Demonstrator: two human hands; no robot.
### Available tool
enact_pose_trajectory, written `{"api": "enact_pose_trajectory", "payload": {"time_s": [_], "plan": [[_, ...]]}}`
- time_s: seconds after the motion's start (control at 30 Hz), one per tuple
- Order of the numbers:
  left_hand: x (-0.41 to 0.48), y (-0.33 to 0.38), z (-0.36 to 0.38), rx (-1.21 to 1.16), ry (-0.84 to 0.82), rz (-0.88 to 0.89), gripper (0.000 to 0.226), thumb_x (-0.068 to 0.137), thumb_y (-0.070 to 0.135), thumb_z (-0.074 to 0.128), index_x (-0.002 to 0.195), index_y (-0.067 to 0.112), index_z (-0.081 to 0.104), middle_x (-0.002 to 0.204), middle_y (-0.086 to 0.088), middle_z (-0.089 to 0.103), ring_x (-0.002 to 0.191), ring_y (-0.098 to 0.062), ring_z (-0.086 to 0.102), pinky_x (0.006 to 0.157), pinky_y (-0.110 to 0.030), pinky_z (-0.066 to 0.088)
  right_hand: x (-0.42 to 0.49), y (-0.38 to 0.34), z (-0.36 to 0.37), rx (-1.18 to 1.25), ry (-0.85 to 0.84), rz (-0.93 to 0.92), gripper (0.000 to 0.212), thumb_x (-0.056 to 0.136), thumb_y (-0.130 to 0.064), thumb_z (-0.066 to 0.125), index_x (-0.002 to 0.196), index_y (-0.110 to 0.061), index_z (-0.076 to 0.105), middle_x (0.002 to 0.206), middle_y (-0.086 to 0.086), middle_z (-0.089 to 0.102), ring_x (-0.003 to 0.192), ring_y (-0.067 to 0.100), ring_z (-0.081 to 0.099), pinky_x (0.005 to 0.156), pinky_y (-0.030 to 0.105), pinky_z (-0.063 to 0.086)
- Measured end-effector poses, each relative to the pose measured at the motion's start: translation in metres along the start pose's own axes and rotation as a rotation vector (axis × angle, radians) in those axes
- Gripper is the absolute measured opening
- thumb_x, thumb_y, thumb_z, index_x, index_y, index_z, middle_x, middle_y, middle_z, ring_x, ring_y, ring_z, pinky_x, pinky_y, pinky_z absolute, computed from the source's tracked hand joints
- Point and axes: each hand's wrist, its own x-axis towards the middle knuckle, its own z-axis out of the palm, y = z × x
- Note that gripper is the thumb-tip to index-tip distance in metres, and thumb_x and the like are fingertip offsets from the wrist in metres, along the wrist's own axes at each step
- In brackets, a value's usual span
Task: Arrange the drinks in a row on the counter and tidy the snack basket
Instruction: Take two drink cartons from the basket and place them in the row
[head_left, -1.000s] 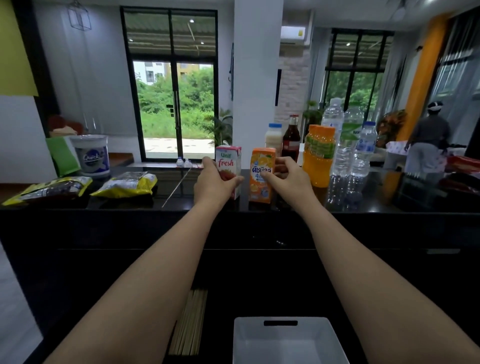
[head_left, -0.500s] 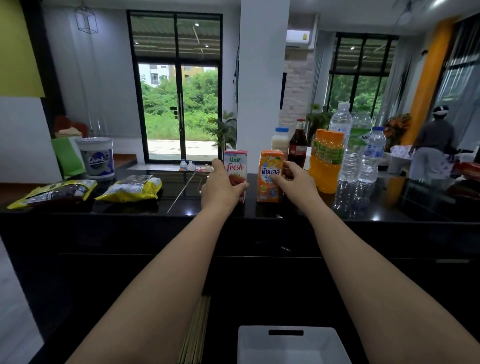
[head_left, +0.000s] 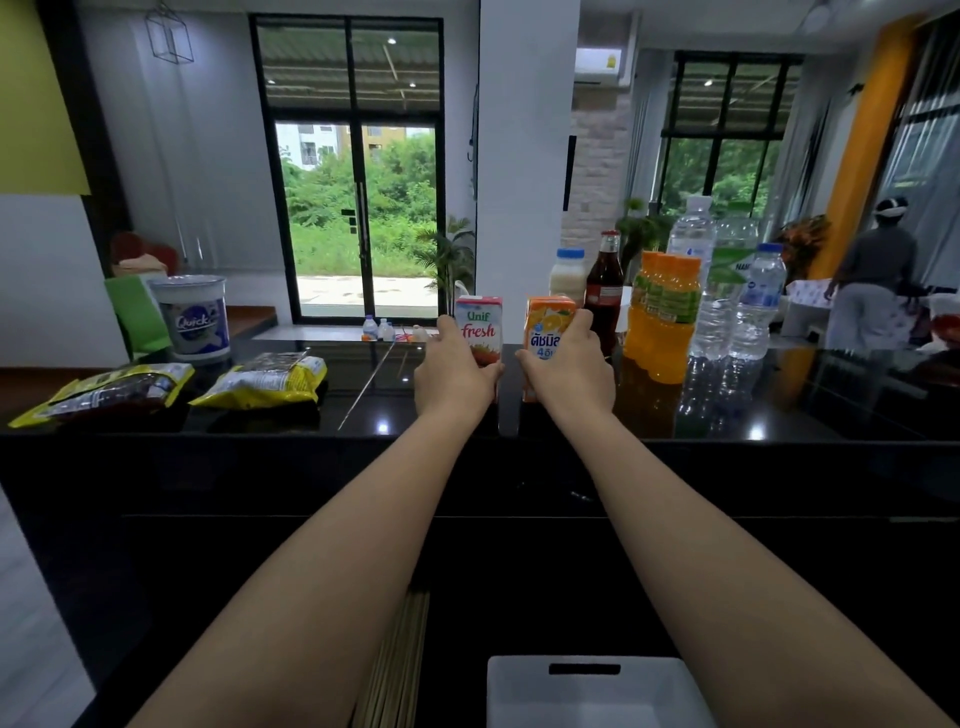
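My left hand (head_left: 452, 371) grips a white and red Unif Fresh juice carton (head_left: 480, 325) standing on the black counter (head_left: 571, 421). Right beside it my right hand (head_left: 569, 371) grips an orange juice carton (head_left: 548, 325). Behind and to the right stand a white milk bottle (head_left: 567, 275), a dark cola bottle (head_left: 604, 288), orange drink bottles (head_left: 662, 317) and three clear water bottles (head_left: 727, 291). A white basket (head_left: 592, 693) sits low in front, below the counter.
Two yellow snack bags (head_left: 104, 392) (head_left: 265, 379) and a white Quick tub (head_left: 195, 317) lie on the counter's left. Thin skewers (head_left: 366, 387) rest mid-counter, more sticks (head_left: 397, 670) beside the basket. A person (head_left: 870, 291) stands at far right.
Both hands keep their hold on the two cartons, which stay upright side by side. The view has shifted slightly; nothing else moved.
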Motion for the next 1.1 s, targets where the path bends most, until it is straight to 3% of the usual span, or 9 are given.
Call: {"api": "enact_pose_trajectory", "payload": {"time_s": [0.4, 0.63, 0.87, 1.1], "plan": [[0.048, -0.003, 0.031, 0.025, -0.053, -0.017, 0.059, 0.080, 0.040, 0.073, 0.112, 0.014, 0.031, 0.115, -0.010, 0.055, 0.105, -0.037, 0.059, 0.067, -0.037, 0.042, 0.053, 0.007, 0.034, 0.009, -0.055, 0.000, 0.065, 0.081, -0.037, 0.072, 0.128, -0.019, 0.032, 0.116, 0.005, 0.059, 0.102, 0.028, 0.062, 0.068, 0.032, 0.042], [0.094, -0.007, 0.055, 0.091, -0.119, -0.029, 0.068, 0.081, 0.036, 0.072, 0.125, 0.007, 0.028, 0.122, -0.014, 0.056, 0.127, -0.035, 0.044, 0.092, -0.045, 0.046, 0.087, 0.011, 0.061, -0.007, -0.067, 0.005, 0.066, 0.079, -0.042, 0.073, 0.128, -0.019, 0.034, 0.115, 0.006, 0.057, 0.103, 0.029, 0.061, 0.069, 0.035, 0.043], [0.126, -0.011, 0.070, 0.105, -0.162, -0.008, 0.070, 0.080, 0.039, 0.071, 0.124, 0.006, 0.027, 0.119, -0.011, 0.059, 0.117, -0.032, 0.051, 0.094, -0.044, 0.044, 0.107, 0.009, 0.078, -0.014, -0.080, 0.004, 0.070, 0.077, -0.040, 0.075, 0.128, -0.019, 0.033, 0.116, 0.007, 0.059, 0.106, 0.030, 0.060, 0.087, 0.051, 0.051], [0.128, -0.025, 0.079, 0.033, -0.110, 0.032, 0.066, 0.078, 0.042, 0.074, 0.118, 0.012, 0.031, 0.119, -0.011, 0.056, 0.116, -0.032, 0.050, 0.083, -0.045, 0.048, 0.104, 0.011, 0.077, -0.079, 0.012, -0.093, 0.079, 0.078, -0.044, 0.074, 0.136, -0.011, 0.032, 0.128, 0.009, 0.049, 0.115, 0.028, 0.053, 0.088, 0.045, 0.051]]}}
